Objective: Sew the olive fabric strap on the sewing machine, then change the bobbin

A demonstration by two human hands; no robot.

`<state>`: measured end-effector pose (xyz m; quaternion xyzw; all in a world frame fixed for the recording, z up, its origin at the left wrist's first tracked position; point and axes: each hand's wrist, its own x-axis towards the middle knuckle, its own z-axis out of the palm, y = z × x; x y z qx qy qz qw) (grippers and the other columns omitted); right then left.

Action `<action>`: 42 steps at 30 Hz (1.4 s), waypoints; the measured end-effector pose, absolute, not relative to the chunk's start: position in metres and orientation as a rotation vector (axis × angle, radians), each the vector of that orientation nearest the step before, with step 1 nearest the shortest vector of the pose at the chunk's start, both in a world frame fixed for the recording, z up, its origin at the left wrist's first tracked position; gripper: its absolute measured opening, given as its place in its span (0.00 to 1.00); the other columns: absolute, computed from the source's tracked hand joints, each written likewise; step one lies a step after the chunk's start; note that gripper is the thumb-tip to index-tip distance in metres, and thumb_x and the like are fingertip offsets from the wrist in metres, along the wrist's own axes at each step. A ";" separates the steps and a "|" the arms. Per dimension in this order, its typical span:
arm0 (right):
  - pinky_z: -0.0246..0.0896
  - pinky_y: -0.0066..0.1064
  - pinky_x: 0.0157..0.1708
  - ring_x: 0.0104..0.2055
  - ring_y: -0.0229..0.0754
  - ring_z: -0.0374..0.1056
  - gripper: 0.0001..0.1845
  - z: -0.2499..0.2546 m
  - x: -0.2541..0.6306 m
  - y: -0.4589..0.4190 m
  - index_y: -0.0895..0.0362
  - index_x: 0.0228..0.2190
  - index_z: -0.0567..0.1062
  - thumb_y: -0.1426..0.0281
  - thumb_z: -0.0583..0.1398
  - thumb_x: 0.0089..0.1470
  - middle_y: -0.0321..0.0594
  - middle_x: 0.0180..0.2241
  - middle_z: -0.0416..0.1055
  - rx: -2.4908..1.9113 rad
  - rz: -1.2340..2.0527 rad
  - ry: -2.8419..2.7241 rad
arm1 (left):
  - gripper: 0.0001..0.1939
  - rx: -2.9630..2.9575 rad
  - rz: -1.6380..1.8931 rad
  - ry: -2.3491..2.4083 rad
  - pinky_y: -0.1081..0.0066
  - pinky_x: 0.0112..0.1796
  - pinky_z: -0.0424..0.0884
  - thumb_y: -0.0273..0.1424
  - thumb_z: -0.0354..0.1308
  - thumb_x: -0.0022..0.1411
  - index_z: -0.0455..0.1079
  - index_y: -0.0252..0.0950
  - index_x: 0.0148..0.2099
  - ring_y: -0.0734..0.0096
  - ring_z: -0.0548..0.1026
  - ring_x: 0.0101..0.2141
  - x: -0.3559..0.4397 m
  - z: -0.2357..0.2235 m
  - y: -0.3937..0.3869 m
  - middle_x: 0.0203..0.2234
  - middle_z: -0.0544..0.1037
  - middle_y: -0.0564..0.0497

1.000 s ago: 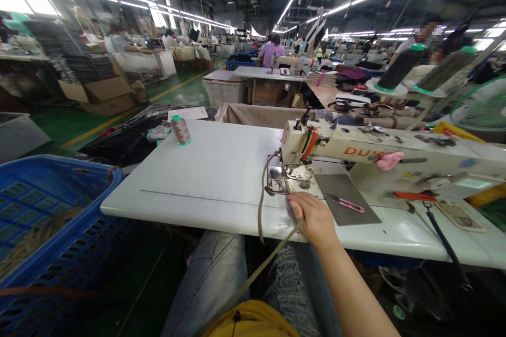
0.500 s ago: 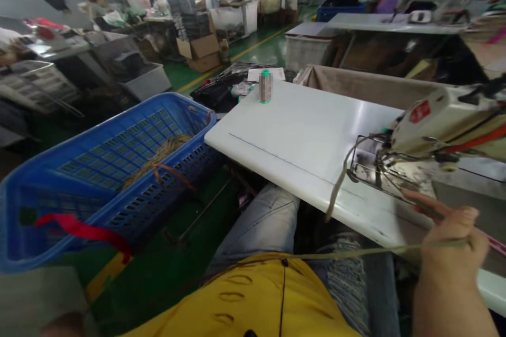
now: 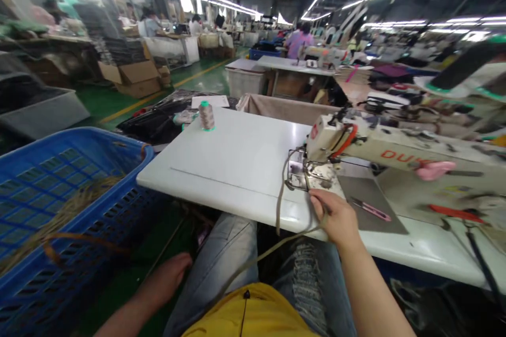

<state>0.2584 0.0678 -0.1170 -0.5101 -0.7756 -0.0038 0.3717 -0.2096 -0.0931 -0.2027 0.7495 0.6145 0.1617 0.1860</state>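
My right hand (image 3: 335, 217) rests on the front edge of the white sewing table (image 3: 237, 163), fingers closed on a khaki strap (image 3: 279, 205) that runs from the presser foot of the cream sewing machine (image 3: 379, 150), hangs over the table edge and trails across my lap. My left hand (image 3: 168, 276) is low at my left thigh, blurred, its fingers curled; I cannot see anything in it. A blue plastic basket (image 3: 59, 205) with a tangle of straps stands to my left.
A thread cone (image 3: 206, 115) stands at the table's far left corner. Pink snips (image 3: 369, 209) lie on a grey mat beside the needle. Dark fabric piles, cardboard boxes and other workers at machines fill the background across a green floor.
The camera swung left and down toward the basket, then back up to the machine. My right hand stayed on the strap near the needle. My left hand has come into view at my thigh.
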 end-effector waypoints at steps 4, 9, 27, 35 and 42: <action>0.76 0.44 0.54 0.50 0.49 0.80 0.15 -0.116 0.255 0.065 0.52 0.47 0.83 0.61 0.59 0.72 0.44 0.48 0.84 -1.321 -0.099 -2.025 | 0.17 2.386 0.589 1.355 0.63 0.46 0.80 0.23 0.47 0.69 0.76 0.43 0.38 0.61 0.82 0.42 -0.166 -0.168 -0.040 0.40 0.83 0.47; 0.75 0.49 0.58 0.55 0.52 0.78 0.16 -0.114 0.250 0.064 0.54 0.53 0.82 0.64 0.57 0.73 0.47 0.53 0.82 -1.394 -0.100 -2.067 | 0.16 2.580 0.877 1.122 0.60 0.54 0.78 0.23 0.48 0.73 0.73 0.43 0.53 0.60 0.80 0.50 -0.090 -0.109 0.014 0.48 0.81 0.46; 0.76 0.49 0.58 0.56 0.51 0.78 0.15 -0.112 0.253 0.061 0.51 0.53 0.80 0.68 0.55 0.75 0.43 0.53 0.82 -1.340 -0.002 -2.059 | 0.07 2.018 0.915 1.641 0.55 0.60 0.67 0.24 0.58 0.64 0.67 0.39 0.34 0.52 0.73 0.53 0.068 -0.118 0.291 0.40 0.76 0.43; 0.76 0.42 0.54 0.50 0.47 0.78 0.12 -0.101 0.252 0.063 0.49 0.49 0.81 0.66 0.57 0.74 0.41 0.47 0.84 -1.215 0.272 -1.947 | 0.06 1.228 1.241 1.607 0.68 0.35 0.74 0.27 0.55 0.62 0.60 0.39 0.34 0.68 0.76 0.28 0.000 -0.123 0.313 0.25 0.73 0.53; 0.74 0.39 0.53 0.50 0.48 0.79 0.19 -0.089 0.247 0.042 0.50 0.45 0.84 0.56 0.55 0.75 0.45 0.46 0.83 -1.162 0.716 -1.736 | 0.09 0.922 1.324 1.456 0.76 0.19 0.46 0.31 0.59 0.48 0.71 0.34 0.35 0.80 0.53 0.18 -0.035 -0.102 0.324 0.19 0.61 0.60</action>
